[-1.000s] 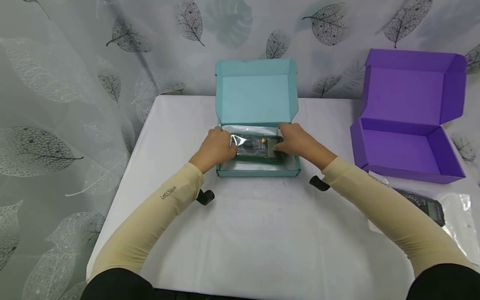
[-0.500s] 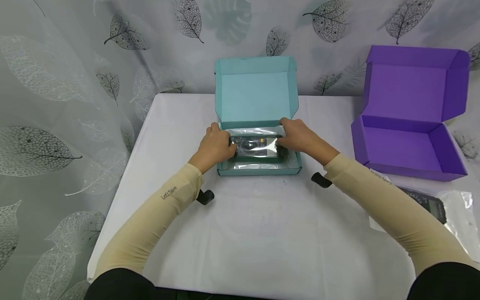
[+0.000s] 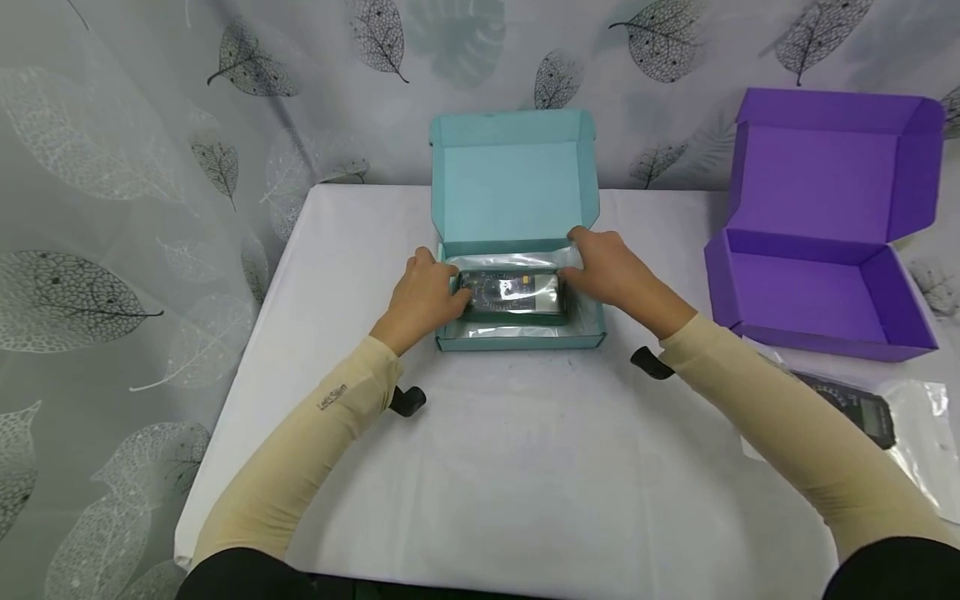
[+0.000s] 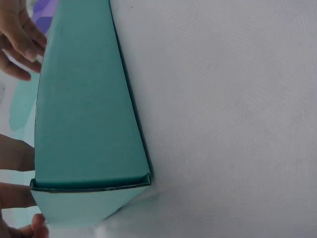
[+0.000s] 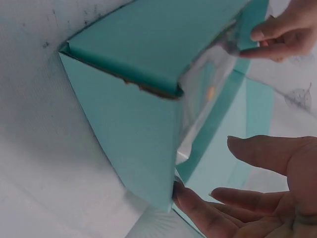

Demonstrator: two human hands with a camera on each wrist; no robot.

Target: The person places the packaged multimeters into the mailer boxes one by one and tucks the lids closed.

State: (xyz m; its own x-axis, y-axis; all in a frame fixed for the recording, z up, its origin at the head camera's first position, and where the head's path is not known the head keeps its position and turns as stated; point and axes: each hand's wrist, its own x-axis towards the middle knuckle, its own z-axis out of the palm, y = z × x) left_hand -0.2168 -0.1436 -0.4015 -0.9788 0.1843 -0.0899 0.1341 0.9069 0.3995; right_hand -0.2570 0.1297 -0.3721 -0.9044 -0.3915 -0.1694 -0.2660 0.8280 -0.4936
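Note:
A dark multimeter (image 3: 501, 292) in a shiny clear bag (image 3: 465, 331) lies in the open teal box (image 3: 517, 343) in the head view. My left hand (image 3: 423, 296) is at the box's left end, its thumb beside the multimeter's left edge. In the right wrist view the left thumb and forefinger stretch towards the bag. My right hand (image 3: 611, 262) hovers at the right end, thumb apart from the fingers. The right wrist view shows that hand (image 5: 257, 193) spread, one fingertip touching the box's edge. The left wrist view shows mostly the box wall (image 4: 84, 109).
An open purple box (image 3: 817, 333) stands at the right of the white table (image 3: 495, 467). In front of it lie another multimeter (image 3: 870, 417) and a clear plastic bag (image 3: 926, 433), partly behind the right sleeve. A leaf-print curtain (image 3: 315, 100) hangs behind.
My right hand has moved right and away from the multimeter, uncovering its right end. The left hand has shifted slightly left. The multimeter stays in the teal box.

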